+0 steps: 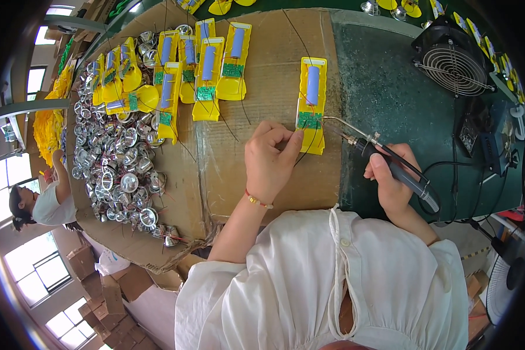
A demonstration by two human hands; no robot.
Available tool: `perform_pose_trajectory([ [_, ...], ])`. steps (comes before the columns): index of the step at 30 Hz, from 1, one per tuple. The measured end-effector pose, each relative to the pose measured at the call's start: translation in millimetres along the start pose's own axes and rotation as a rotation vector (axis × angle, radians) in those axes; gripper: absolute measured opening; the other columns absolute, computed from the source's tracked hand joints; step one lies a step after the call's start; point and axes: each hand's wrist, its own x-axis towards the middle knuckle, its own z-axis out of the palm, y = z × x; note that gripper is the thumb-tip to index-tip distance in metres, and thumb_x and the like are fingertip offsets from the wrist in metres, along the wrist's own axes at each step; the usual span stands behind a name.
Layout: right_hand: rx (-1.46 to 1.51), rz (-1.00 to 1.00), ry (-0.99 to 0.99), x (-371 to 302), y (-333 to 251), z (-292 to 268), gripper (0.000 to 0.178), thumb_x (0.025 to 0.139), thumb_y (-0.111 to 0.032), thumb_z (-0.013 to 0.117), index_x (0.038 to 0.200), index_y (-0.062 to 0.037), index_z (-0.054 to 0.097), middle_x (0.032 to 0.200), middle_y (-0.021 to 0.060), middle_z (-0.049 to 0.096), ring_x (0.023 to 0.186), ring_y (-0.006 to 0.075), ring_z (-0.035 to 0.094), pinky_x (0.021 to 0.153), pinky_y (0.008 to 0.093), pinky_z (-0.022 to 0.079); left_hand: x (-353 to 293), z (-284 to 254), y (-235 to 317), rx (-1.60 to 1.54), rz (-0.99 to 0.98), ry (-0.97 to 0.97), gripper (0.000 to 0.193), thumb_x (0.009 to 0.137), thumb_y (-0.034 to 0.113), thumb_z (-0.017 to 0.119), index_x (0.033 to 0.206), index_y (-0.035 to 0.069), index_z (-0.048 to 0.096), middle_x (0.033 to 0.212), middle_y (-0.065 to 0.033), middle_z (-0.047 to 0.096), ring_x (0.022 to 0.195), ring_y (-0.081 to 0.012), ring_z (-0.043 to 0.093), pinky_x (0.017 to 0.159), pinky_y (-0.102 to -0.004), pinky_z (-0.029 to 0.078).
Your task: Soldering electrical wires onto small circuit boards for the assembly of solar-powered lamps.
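A yellow plastic housing (315, 144) lies on the cardboard, with a purple cylindrical battery (313, 86) and a green circuit board (309, 120) in it. My left hand (271, 157) is closed in a pinch beside the board's lower left edge, on what looks like a thin black wire that runs over the housing. In my right hand (394, 181) is a soldering iron (399, 173) with a thin metal feed tube (345, 123) clamped along it. The tube's end reaches the board's right edge; the iron's tip is slightly apart from it.
Similar yellow housings (209, 73) with batteries and loose wires lie at upper left. Beside them is a heap of shiny reflector cups (128, 184). A black fan (452, 67) stands on the green mat (373, 76) at far right. Cables (455, 169) trail nearby. Another person (49, 201) is at far left.
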Motion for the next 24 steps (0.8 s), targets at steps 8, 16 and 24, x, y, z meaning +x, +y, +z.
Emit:
perform_pose_trajectory([
  [8, -0.026, 0.037, -0.011, 0.6, -0.9, 1.8, 0.015, 0.079, -0.005, 0.064, 0.085, 0.0026, 0.053, 0.067, 0.0079, 0.059, 0.056, 0.0098, 0.057, 0.05, 0.022, 0.047, -0.3, -2.1, -1.3, -0.028, -0.032, -0.034, 0.012, 0.076, 0.007, 0.067, 0.072, -0.004, 0.063, 0.074, -0.0041, 0.056, 0.064, -0.0092, 0.05, 0.056, -0.0235, 0.04],
  [16, 0.027, 0.095, -0.009, 7.3, -1.4, 11.7, 0.014, 0.082, -0.01, 0.061, 0.085, 0.0001, 0.051, 0.063, 0.0069, 0.057, 0.051, 0.01, 0.054, 0.046, 0.0207, 0.043, 1.4, -4.9, 0.5, -0.028, -0.072, -0.081, 0.011, 0.076, 0.005, 0.067, 0.07, -0.004, 0.063, 0.076, -0.0051, 0.058, 0.066, -0.0095, 0.052, 0.057, -0.0232, 0.041],
  [24, 0.006, 0.126, -0.03, 8.9, -0.2, 10.3, 0.016, 0.079, -0.008, 0.066, 0.084, 0.0019, 0.053, 0.066, 0.0074, 0.06, 0.056, 0.0088, 0.056, 0.051, 0.0219, 0.047, 3.5, -3.7, -6.0, -0.022, 0.001, -0.059, 0.011, 0.074, 0.007, 0.065, 0.07, -0.003, 0.062, 0.073, -0.0071, 0.058, 0.055, -0.0121, 0.052, 0.05, -0.0247, 0.041],
])
